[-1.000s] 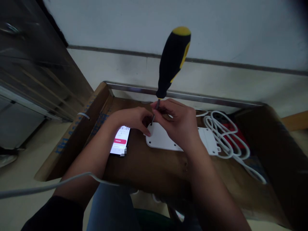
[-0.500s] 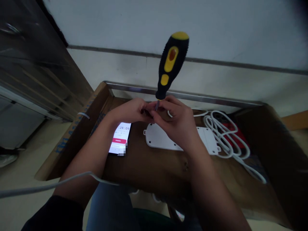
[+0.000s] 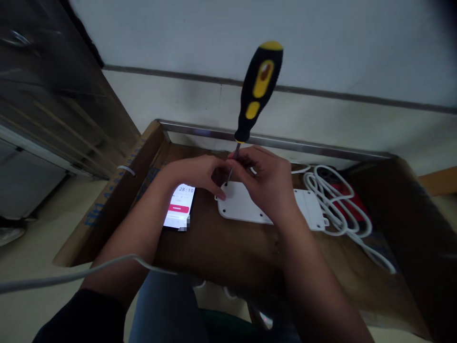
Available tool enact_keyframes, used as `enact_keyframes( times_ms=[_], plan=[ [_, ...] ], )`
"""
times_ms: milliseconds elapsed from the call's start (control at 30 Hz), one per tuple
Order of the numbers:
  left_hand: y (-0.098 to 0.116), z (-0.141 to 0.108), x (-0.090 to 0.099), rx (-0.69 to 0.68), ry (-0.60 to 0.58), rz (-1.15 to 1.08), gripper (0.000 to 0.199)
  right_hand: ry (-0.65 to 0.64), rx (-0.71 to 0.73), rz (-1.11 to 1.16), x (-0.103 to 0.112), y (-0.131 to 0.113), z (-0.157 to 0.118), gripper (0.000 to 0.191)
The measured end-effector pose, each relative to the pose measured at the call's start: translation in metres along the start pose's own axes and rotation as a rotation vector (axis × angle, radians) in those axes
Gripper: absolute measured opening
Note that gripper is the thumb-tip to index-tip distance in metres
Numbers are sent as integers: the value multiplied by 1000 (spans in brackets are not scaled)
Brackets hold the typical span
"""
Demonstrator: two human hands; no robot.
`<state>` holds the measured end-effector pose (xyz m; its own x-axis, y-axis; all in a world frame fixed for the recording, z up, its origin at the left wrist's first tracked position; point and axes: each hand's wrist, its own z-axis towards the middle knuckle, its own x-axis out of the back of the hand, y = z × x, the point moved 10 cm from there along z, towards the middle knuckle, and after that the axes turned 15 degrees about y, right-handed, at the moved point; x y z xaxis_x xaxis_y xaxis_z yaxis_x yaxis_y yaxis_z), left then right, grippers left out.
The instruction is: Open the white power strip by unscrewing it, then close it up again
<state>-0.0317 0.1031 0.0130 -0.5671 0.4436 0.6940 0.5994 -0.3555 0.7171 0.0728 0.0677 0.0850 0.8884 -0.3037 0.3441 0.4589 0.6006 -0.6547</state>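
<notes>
My right hand (image 3: 267, 171) pinches the thin metal shaft of a black and yellow screwdriver (image 3: 257, 90) between thumb and fingertips. The screwdriver leans to the right, handle up, its tip at a screw hole near the far left corner of a white power strip (image 3: 237, 200). The power strip lies face down, its underside with several dark screw holes showing; my right hand and forearm hide its middle. My left hand (image 3: 205, 172) is curled at the strip's left end, its thumb pressed on the top and its other fingers partly hidden behind, close to the shaft.
A lit phone (image 3: 180, 209) lies left of the strip on the cardboard (image 3: 214, 247). A coiled white cable (image 3: 330, 200) rests at the right over a red object (image 3: 352, 205). Small loose screws (image 3: 276, 245) lie near my right forearm. Cardboard walls (image 3: 117, 190) rise at both sides.
The screwdriver tip has come down from between my fingers to the strip's corner hole. My left hand has moved from the shaft to the strip's end, thumb down on it.
</notes>
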Motion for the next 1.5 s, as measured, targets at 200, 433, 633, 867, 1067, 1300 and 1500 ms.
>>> enact_keyframes(
  times_ms=[200, 433, 633, 867, 1067, 1300, 1500],
  plan=[
    [-10, 0, -11, 42, -73, 87, 36, 8, 41, 8, 1, -5, -1, 14],
    [-9, 0, -11, 42, -69, 84, 37, 17, 55, -2, 3, -8, 0, 15],
    [-8, -1, -10, 26, -60, 92, 36, 18, 70, 10, 3, -11, 0, 15],
    [-9, -1, -11, 44, -68, 60, 38, 20, 61, -17, 3, -10, 0, 14],
    [-6, -2, -10, 50, -70, 136, 36, 45, 83, -20, 8, -15, 1, 14],
    [0, -5, -12, 49, -93, 175, 61, 205, 53, -14, 44, -30, 10, 10],
    [11, -6, -27, -65, -102, 264, 99, 502, -49, -115, 147, -50, -21, 4]
  ],
)
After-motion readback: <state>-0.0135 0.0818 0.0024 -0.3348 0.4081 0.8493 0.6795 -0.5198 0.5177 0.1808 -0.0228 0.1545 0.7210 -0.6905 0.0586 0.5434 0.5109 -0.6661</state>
